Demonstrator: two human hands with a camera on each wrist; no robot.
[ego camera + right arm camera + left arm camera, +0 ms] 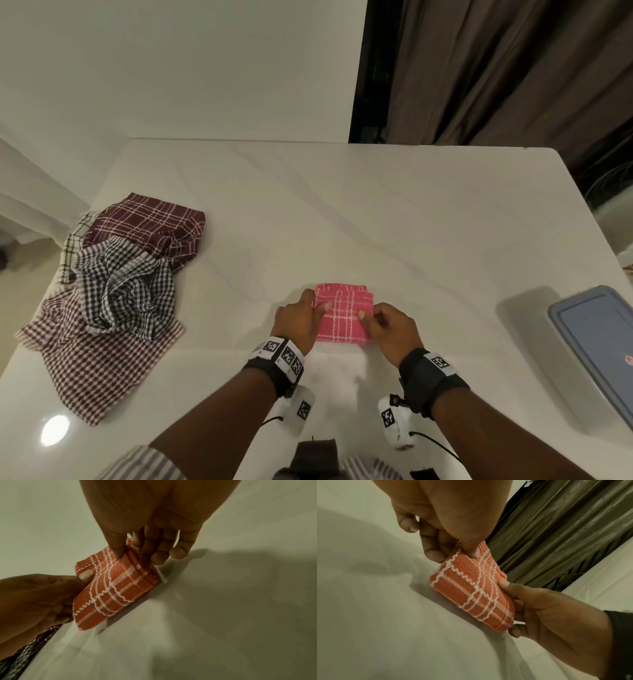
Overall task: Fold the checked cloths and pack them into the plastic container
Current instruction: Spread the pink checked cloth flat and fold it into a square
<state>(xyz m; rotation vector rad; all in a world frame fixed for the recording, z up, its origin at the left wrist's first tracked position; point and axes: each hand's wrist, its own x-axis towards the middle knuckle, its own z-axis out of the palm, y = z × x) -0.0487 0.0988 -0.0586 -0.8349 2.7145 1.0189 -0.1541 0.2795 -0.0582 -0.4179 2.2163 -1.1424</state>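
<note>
A folded pink checked cloth lies as a small thick square on the white table, held at both sides. My left hand pinches its left edge, thumb on top and fingers below. My right hand pinches the right edge the same way. In the left wrist view the left hand pinches the pink cloth. In the right wrist view the right hand pinches the pink cloth. The plastic container stands at the right table edge with its grey-blue lid on.
A loose pile of cloths lies at the left: a maroon plaid cloth, a crumpled black-and-white checked cloth and a flat maroon checked cloth. A dark curtain hangs behind the table's far right.
</note>
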